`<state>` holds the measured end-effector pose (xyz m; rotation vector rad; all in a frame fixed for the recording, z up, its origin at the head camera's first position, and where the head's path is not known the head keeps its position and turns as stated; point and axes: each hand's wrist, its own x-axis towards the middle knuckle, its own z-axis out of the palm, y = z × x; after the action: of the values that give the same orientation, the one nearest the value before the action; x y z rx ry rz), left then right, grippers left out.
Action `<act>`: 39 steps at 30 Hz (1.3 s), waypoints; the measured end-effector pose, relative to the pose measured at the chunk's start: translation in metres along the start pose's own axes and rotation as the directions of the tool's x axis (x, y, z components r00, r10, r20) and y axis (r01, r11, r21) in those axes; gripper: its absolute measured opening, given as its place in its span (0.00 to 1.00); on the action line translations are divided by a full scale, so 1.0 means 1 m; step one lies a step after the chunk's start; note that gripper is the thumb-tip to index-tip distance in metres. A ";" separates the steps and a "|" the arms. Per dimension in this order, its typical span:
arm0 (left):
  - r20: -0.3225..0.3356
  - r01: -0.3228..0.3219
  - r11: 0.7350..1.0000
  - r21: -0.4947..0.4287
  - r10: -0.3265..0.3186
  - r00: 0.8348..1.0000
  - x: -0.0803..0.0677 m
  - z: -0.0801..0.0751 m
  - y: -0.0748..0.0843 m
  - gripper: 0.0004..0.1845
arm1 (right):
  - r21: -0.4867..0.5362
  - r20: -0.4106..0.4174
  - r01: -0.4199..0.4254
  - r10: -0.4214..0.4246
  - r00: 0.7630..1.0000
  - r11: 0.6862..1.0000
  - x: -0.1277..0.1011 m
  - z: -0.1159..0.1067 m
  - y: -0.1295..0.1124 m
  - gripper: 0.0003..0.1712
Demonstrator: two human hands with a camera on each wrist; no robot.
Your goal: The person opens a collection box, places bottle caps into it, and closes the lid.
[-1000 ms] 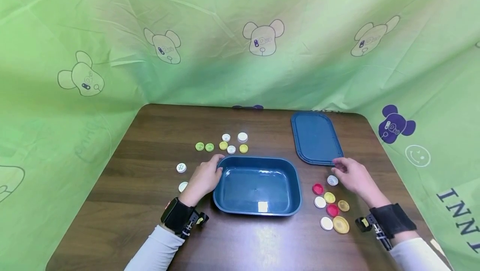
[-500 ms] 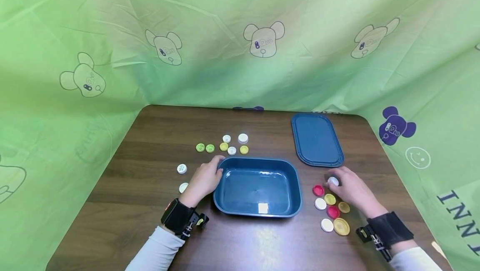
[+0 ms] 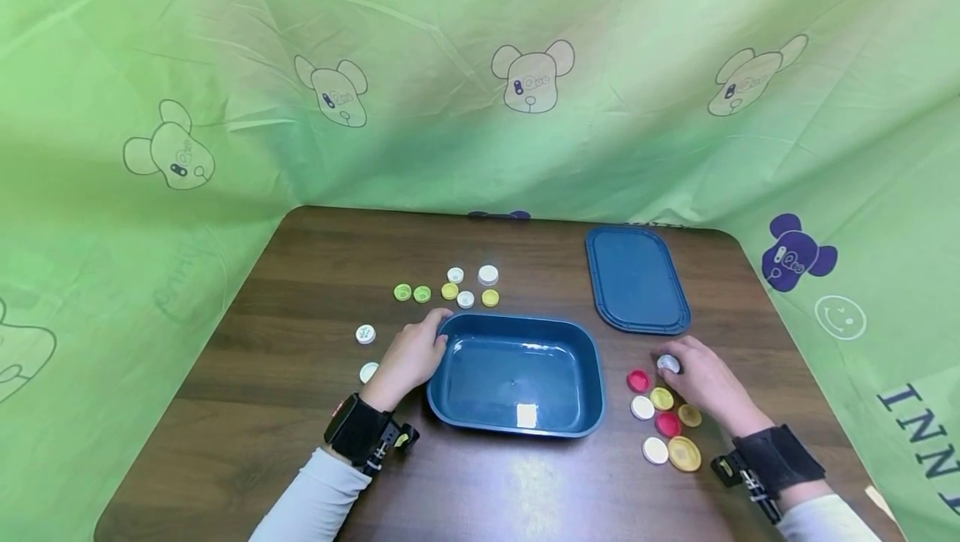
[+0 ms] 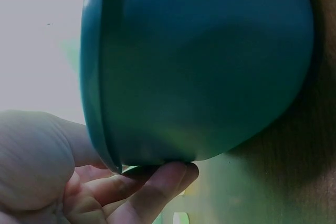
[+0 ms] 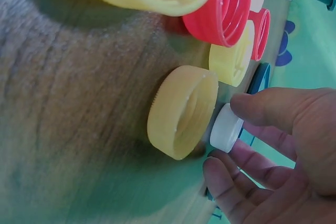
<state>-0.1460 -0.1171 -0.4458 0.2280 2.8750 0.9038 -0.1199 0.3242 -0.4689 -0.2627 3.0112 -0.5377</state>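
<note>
Beside the blue tub [image 3: 516, 373] on the worktop [image 3: 300, 275], we grip its left rim with our left hand [image 3: 408, 356], fingers curled under the edge. To the tub's right, our right hand [image 3: 705, 383] pinches a white cap [image 3: 667, 363], just beside the coloured caps [image 3: 663, 421].

small white cap [image 3: 667, 363] [image 5: 227, 128] — pinched, on table, blue tub [image 3: 516, 373] [image 4: 199, 61] upright
</note>
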 end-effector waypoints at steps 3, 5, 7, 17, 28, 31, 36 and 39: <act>0.009 0.008 1.000 -0.010 -0.007 1.000 0.000 -0.001 0.001 0.20 | -0.004 -0.026 0.020 -0.020 0.999 1.000 0.000 0.000 0.000 0.15; 0.015 0.010 1.000 -0.014 -0.009 1.000 0.000 -0.001 0.001 0.20 | -0.001 -0.031 0.024 -0.024 0.999 1.000 0.000 -0.001 -0.001 0.14; 0.015 0.013 1.000 -0.014 -0.012 1.000 -0.001 -0.002 0.001 0.20 | 0.008 -0.026 0.019 -0.018 0.999 1.000 0.000 -0.002 -0.004 0.14; 0.003 0.015 1.000 -0.001 -0.015 1.000 -0.001 -0.002 0.000 0.20 | 0.022 -0.055 0.090 -0.088 0.995 0.996 0.003 -0.018 -0.046 0.15; 0.001 0.023 1.000 0.001 -0.023 1.000 0.000 0.000 0.000 0.20 | -0.011 -0.070 0.270 -0.270 0.960 0.963 -0.006 -0.028 -0.114 0.17; -0.001 0.020 1.000 0.003 -0.020 1.000 0.000 0.000 0.000 0.20 | -0.019 -0.063 0.314 -0.314 0.947 0.949 -0.010 -0.026 -0.128 0.15; -0.010 0.015 1.000 0.005 -0.015 1.000 0.000 0.001 -0.001 0.20 | -0.033 -0.035 0.382 -0.383 0.923 0.924 -0.013 -0.018 -0.143 0.15; -0.014 0.004 1.000 0.007 -0.004 1.000 0.000 0.001 -0.001 0.20 | -0.033 -0.002 0.396 -0.396 0.918 0.918 -0.015 -0.012 -0.148 0.15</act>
<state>-0.1457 -0.1176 -0.4471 0.2177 2.8909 0.8987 -0.0840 0.1945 -0.4052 -0.8881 2.9818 -0.5151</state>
